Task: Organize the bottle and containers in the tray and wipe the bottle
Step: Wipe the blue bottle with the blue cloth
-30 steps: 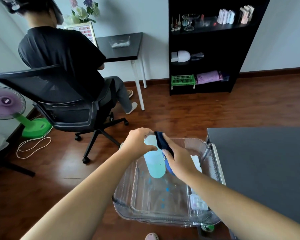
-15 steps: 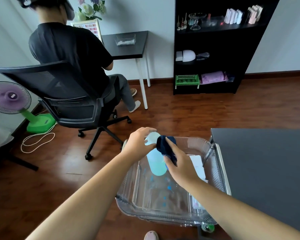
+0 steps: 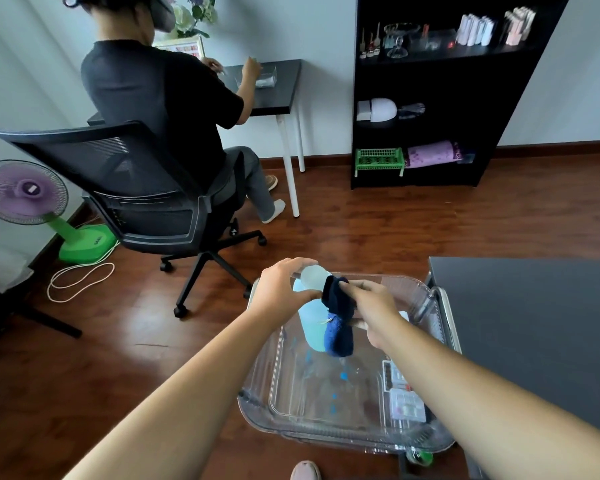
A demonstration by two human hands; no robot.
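Note:
A light blue translucent bottle (image 3: 310, 323) with a pale cap hangs over the far part of a clear plastic tray (image 3: 257, 403). My left hand (image 3: 281, 287) grips the bottle near its top. My right hand (image 3: 373, 308) holds a dark blue cloth (image 3: 338, 317) bunched against the bottle's right side; the cloth hides part of the bottle. Small clear containers (image 3: 404, 400) with white and pink contents lie along the tray's right inner edge.
A dark grey table (image 3: 534, 323) borders the tray on the right. A person sits in a black office chair (image 3: 146, 188) at a small desk to the far left. A purple and green fan (image 3: 25, 199) and a black shelf unit (image 3: 440, 91) stand further off.
My right hand has lifted the cloth from the bottle's side up toward its neck, so it now drapes down the bottle. The head view shifted, and the seated person reached to the desk.

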